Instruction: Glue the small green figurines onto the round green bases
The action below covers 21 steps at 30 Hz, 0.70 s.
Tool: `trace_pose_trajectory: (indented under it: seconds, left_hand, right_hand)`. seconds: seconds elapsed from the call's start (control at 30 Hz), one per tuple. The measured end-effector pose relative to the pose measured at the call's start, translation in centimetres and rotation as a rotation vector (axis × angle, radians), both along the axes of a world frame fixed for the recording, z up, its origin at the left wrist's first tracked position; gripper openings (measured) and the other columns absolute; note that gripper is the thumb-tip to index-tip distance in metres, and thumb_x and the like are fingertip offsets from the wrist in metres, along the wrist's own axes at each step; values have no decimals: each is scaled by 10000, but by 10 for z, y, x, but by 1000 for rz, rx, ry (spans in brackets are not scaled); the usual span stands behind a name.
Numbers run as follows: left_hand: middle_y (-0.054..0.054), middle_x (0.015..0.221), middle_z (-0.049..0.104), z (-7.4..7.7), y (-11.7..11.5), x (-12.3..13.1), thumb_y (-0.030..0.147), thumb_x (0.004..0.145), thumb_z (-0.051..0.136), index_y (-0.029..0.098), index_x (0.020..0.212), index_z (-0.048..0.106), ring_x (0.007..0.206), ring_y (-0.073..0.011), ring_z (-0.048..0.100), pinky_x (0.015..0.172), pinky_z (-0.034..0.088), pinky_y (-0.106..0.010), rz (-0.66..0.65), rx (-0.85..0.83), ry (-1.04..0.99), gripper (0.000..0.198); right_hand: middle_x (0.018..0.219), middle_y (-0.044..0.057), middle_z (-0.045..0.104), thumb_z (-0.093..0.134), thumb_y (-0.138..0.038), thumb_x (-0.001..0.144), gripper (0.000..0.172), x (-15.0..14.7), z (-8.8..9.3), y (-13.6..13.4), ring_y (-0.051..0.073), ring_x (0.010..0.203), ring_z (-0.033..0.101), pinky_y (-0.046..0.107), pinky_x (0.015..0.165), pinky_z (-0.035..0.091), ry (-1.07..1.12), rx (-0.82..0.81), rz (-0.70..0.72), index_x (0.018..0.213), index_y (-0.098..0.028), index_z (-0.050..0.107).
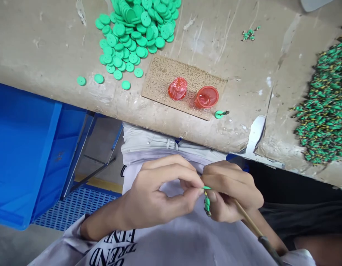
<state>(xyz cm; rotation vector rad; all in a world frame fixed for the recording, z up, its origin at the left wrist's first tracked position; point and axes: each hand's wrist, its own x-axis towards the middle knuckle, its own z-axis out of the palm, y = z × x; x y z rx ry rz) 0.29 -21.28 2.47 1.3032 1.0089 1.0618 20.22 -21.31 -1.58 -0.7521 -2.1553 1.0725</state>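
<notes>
Green button (206,187) with a small green piece (207,204) hanging from it is pinched between the fingertips of the left hand (156,195) and right hand (231,192), just beyond the bench's (62,48) near edge. A slackened pinch could drop it; the wooden stick (249,221) held in the right hand could snag it.

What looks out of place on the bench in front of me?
A green button with a small dark attachment lies alone beside the cork mat, apart from the loose button pile. The bench edge also looks chipped, with a pale gouge at right.
</notes>
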Motion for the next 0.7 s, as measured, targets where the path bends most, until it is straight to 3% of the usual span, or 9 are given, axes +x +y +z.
trace_pose_trajectory:
  seconds: [0.1,0.3,0.7]
  left_hand:
    - [-27,812,703,-1,2,0,16,825,752,149,874,724,711,-115,668,664,572,-223,22,-8,-2,145]
    - [-32,820,695,-2,2,0,2,810,759,119,874,719,721,-101,663,692,570,-205,16,-14,-13,140]
    - [-24,815,689,2,1,2,14,825,745,135,879,716,713,-99,654,676,576,-204,24,9,10,136]
  right_hand:
    - [642,-8,529,462,-249,1035,158,-6,5,9,124,477,464,270,447,365,199,-35,-158,965,-209,598]
    - [661,10,566,491,-214,1008,128,-7,10,18,131,510,525,264,462,412,233,-68,-96,985,-189,615]
    - [664,-8,556,475,-197,994,112,0,11,19,126,498,506,265,463,395,155,-52,-43,1005,-222,584]
